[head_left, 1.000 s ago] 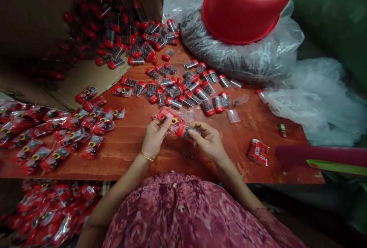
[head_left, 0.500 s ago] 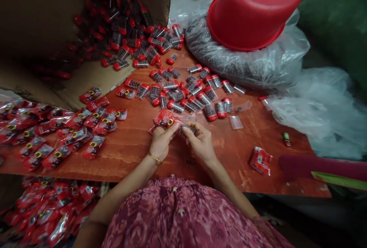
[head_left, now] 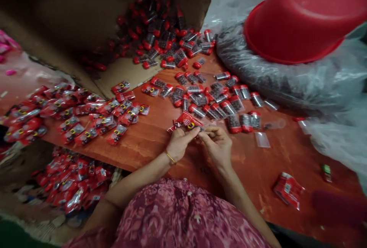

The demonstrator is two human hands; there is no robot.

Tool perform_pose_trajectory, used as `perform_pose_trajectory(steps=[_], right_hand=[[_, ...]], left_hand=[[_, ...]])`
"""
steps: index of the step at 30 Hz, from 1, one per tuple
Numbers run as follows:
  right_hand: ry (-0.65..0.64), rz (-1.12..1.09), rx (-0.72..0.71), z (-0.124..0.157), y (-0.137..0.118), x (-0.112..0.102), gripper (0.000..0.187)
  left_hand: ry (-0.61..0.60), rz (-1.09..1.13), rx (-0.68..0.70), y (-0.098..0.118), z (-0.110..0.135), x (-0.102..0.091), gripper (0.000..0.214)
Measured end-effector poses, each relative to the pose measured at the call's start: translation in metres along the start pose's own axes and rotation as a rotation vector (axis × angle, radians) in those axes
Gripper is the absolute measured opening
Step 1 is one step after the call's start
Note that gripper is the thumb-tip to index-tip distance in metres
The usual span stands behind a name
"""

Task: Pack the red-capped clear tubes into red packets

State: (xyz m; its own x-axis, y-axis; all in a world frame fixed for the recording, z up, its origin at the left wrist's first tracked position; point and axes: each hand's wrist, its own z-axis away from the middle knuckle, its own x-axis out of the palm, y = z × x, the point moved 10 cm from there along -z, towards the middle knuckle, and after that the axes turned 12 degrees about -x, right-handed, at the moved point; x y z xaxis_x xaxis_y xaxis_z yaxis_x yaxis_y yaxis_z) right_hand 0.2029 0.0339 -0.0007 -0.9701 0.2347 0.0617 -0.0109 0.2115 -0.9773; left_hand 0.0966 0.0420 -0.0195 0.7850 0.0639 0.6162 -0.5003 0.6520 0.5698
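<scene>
My left hand (head_left: 179, 145), with a gold bangle at the wrist, pinches a red printed packet (head_left: 185, 120) just above the wooden table (head_left: 149, 141). My right hand (head_left: 218, 145) is closed beside it, fingertips meeting the left hand's at the packet's lower edge; what it grips there is too small to make out. Just beyond my hands lie several red-capped clear vials (head_left: 212, 101) of dark beads. A spread of filled red packets (head_left: 86, 116) covers the table's left part.
A tipped cardboard box (head_left: 86, 22) at the back left spills more vials. A red basin (head_left: 304, 15) rests upside down on a clear bag of dark beads (head_left: 272, 76). More packets (head_left: 71, 187) lie below the table edge. A packet stack (head_left: 288, 190) sits right.
The view swung left and the scene shifted right. The vial held in my right hand earlier is out of sight; both hands have drawn together at the red packet.
</scene>
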Motion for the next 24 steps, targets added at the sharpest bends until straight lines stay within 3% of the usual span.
perform_pose_trajectory(steps=[3,5,7,9,12,14,17,19,21,24], right_hand=[[-0.019,0.122,-0.098,-0.008,-0.005,0.018,0.037],[-0.153,0.241,-0.205,-0.011,-0.016,0.039,0.037],[-0.280,0.443,-0.311,-0.014,-0.026,0.050,0.034],[-0.252,0.731,-0.368,-0.022,-0.031,0.031,0.032],[-0.018,1.151,-0.326,-0.032,-0.031,-0.035,0.032],[0.045,1.323,-0.281,-0.033,-0.022,-0.069,0.034],[-0.044,1.386,-0.272,-0.029,-0.001,-0.081,0.030],[-0.126,1.357,-0.310,-0.021,0.008,-0.071,0.028],[-0.176,1.307,-0.373,-0.010,0.007,-0.058,0.031],[-0.180,1.243,-0.442,0.003,0.001,-0.049,0.037]], left_hand=[[0.015,0.018,-0.072,-0.002,0.004,-0.010,0.032],[0.071,0.015,-0.148,0.002,0.011,-0.026,0.026],[0.172,0.058,-0.137,0.021,0.018,-0.052,0.016],[0.314,0.142,-0.049,0.052,0.028,-0.089,0.024],[0.596,0.321,0.369,0.117,0.063,-0.154,0.047],[0.627,0.373,0.578,0.144,0.083,-0.174,0.055],[0.540,0.206,0.555,0.144,0.080,-0.162,0.056],[0.497,-0.076,0.438,0.123,0.062,-0.133,0.041],[0.462,-0.528,0.374,0.099,0.042,-0.093,0.029],[0.420,-1.114,0.518,0.077,0.021,-0.043,0.024]])
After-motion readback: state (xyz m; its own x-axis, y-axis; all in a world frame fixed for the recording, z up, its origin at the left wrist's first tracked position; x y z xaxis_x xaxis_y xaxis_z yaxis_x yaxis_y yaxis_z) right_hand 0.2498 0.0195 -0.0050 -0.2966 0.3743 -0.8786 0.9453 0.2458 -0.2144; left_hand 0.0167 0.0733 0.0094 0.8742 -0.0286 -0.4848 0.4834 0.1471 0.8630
